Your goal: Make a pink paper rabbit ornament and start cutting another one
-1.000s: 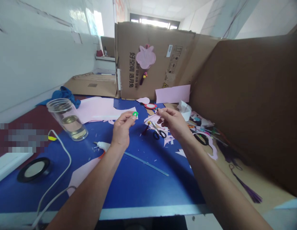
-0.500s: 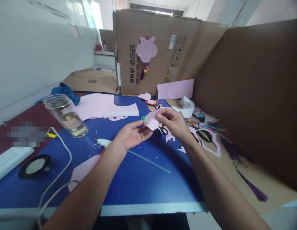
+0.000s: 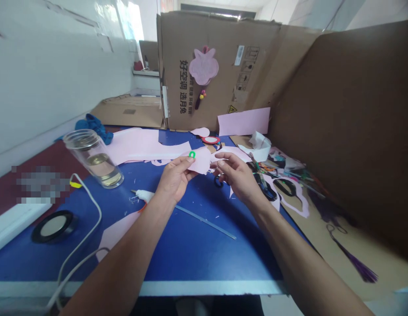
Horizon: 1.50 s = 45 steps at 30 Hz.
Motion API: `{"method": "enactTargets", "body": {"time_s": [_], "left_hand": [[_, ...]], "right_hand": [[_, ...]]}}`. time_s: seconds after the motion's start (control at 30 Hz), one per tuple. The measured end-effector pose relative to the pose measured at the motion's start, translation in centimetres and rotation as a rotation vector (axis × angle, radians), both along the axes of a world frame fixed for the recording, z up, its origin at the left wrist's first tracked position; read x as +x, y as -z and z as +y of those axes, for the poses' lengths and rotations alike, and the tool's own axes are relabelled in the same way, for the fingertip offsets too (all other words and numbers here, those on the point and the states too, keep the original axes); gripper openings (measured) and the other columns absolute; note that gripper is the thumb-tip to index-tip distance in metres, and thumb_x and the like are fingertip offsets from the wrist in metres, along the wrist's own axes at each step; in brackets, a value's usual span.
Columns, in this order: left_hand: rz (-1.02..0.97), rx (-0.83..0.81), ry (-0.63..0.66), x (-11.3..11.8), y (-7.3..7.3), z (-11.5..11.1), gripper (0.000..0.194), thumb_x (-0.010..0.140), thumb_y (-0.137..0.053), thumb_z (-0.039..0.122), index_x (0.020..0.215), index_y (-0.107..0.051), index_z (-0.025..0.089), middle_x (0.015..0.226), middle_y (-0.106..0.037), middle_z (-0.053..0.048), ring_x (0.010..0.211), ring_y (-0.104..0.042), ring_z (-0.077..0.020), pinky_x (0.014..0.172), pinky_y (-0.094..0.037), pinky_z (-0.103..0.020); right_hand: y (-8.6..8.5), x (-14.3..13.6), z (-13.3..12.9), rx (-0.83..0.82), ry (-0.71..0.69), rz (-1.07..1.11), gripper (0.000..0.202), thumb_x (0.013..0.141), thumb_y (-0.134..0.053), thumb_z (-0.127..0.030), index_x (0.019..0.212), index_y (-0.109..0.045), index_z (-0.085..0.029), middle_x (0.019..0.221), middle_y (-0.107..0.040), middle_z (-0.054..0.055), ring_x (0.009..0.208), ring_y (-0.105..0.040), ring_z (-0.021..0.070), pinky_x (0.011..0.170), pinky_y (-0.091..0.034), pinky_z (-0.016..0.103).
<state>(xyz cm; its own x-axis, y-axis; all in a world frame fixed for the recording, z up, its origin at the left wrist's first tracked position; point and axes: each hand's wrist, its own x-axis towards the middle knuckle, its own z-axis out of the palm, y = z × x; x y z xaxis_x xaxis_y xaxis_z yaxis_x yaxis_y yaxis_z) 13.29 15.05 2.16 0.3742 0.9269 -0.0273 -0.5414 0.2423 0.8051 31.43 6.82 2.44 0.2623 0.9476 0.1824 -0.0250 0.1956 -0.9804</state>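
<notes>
My left hand [image 3: 176, 176] pinches a pink paper piece [image 3: 202, 163] by its left side, thumb on top and fingers beneath. A small green ring [image 3: 192, 155] shows on the paper at the thumb tip; whether it is attached or held there I cannot tell. My right hand [image 3: 236, 172] is just right of the paper, fingers curved and apart, with nothing visible in them. Black-handled scissors [image 3: 219, 181] lie on the table beneath, partly hidden by my right hand. A white glue gun [image 3: 144, 195] lies beside my left wrist.
A glass jar of pale liquid [image 3: 107, 170], a black tape roll [image 3: 53, 227] and a white cable [image 3: 98, 210] are at left. Large pink sheets [image 3: 136, 145] lie behind. Paper cut-outs [image 3: 301, 199] and a purple tassel [image 3: 357, 265] sit at right. Cardboard [image 3: 256, 87] walls the back.
My right hand has let go of the pink paper, its fingers opening. My left thumb has closed on the paper, which has shifted slightly left and now lies flatter toward me.
</notes>
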Motion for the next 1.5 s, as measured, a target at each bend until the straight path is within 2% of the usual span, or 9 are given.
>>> {"method": "enactTargets", "body": {"time_s": [0.27, 0.4, 0.6, 0.73, 0.87, 0.97, 1.1, 1.33, 1.5], "left_hand": [[0.004, 0.061, -0.104, 0.2, 0.4, 0.1, 0.033, 0.059, -0.099, 0.031, 0.078, -0.077, 0.017, 0.082, -0.078, -0.005, 0.085, -0.076, -0.0223, 0.081, -0.061, -0.036], [-0.010, 0.073, -0.129, 0.4, 0.5, -0.1, 0.037, 0.054, -0.101, 0.034, 0.075, -0.077, 0.016, 0.080, -0.078, -0.004, 0.078, -0.074, -0.0199, 0.078, -0.061, -0.034], [-0.021, 0.066, -0.158, 0.4, 0.4, 0.0, 0.035, 0.053, -0.101, 0.033, 0.074, -0.078, 0.016, 0.081, -0.078, -0.005, 0.075, -0.072, -0.0170, 0.076, -0.059, -0.031], [0.007, 0.063, -0.143, 0.5, 0.5, -0.1, 0.032, 0.054, -0.099, 0.032, 0.072, -0.077, 0.017, 0.077, -0.075, -0.004, 0.075, -0.070, -0.0167, 0.076, -0.058, -0.031], [0.160, 0.163, -0.083, 0.6, 1.0, -0.4, 0.026, 0.062, -0.094, 0.035, 0.070, -0.077, 0.018, 0.075, -0.073, -0.003, 0.073, -0.066, -0.0166, 0.074, -0.055, -0.031], [0.345, 0.331, -0.059, 0.7, 1.4, -0.7, 0.020, 0.071, -0.088, 0.037, 0.072, -0.079, 0.019, 0.073, -0.072, -0.002, 0.071, -0.062, -0.0158, 0.072, -0.049, -0.030], [0.467, 0.491, -0.034, 0.8, 1.7, -1.0, 0.016, 0.079, -0.079, 0.035, 0.077, -0.082, 0.020, 0.077, -0.076, -0.003, 0.074, -0.064, -0.0177, 0.076, -0.049, -0.031], [0.547, 0.570, -0.037, 0.8, 1.5, -1.2, 0.016, 0.079, -0.078, 0.035, 0.077, -0.082, 0.020, 0.076, -0.078, -0.002, 0.074, -0.066, -0.0188, 0.075, -0.049, -0.032], [0.484, 0.481, -0.043, 0.9, 1.4, -1.3, 0.020, 0.081, -0.079, 0.037, 0.089, -0.086, 0.020, 0.089, -0.082, -0.005, 0.079, -0.070, -0.0195, 0.076, -0.055, -0.032]], "right_hand": [[1.3, -2.2, 0.3, -0.006, -0.052, 0.073, 0.052, 0.077, -0.094, -0.046, 0.117, -0.068, -0.025, 0.094, -0.076, 0.000, 0.079, -0.069, 0.0165, 0.062, -0.048, 0.025], [1.5, -2.8, 0.5, 0.025, -0.004, 0.081, 0.046, 0.074, -0.094, -0.038, 0.110, -0.069, -0.023, 0.079, -0.070, -0.004, 0.068, -0.063, 0.0140, 0.059, -0.045, 0.025], [1.2, -2.5, 0.3, -0.016, 0.055, 0.018, 0.043, 0.073, -0.087, -0.037, 0.109, -0.070, -0.021, 0.076, -0.069, -0.003, 0.065, -0.062, 0.0155, 0.058, -0.042, 0.027], [0.8, -1.3, 0.2, -0.014, 0.218, -0.177, 0.029, 0.087, -0.072, -0.041, 0.107, -0.070, -0.020, 0.070, -0.066, -0.002, 0.062, -0.060, 0.0172, 0.059, -0.042, 0.030], [-0.4, -0.6, -0.6, 0.218, 0.382, -0.560, 0.024, 0.097, -0.066, -0.033, 0.118, -0.072, -0.022, 0.095, -0.073, 0.004, 0.078, -0.064, 0.0196, 0.069, -0.049, 0.034], [-1.4, -0.8, -1.3, 0.331, 0.307, -0.793, 0.018, 0.100, -0.066, -0.028, 0.114, -0.076, -0.023, 0.103, -0.074, 0.006, 0.081, -0.064, 0.0202, 0.073, -0.051, 0.035], [-1.7, -1.3, -1.7, 0.323, 0.191, -0.919, 0.015, 0.101, -0.067, -0.022, 0.113, -0.078, -0.023, 0.102, -0.075, 0.007, 0.084, -0.067, 0.0214, 0.077, -0.051, 0.035], [-1.5, -1.3, -1.6, 0.257, 0.182, -0.890, 0.009, 0.094, -0.068, -0.015, 0.093, -0.074, -0.022, 0.086, -0.073, 0.003, 0.076, -0.065, 0.0188, 0.071, -0.048, 0.032], [-1.8, -1.2, -1.6, 0.078, 0.209, -0.657, 0.008, 0.092, -0.068, -0.026, 0.085, -0.071, -0.022, 0.071, -0.070, -0.001, 0.063, -0.060, 0.0161, 0.061, -0.042, 0.030]]}}
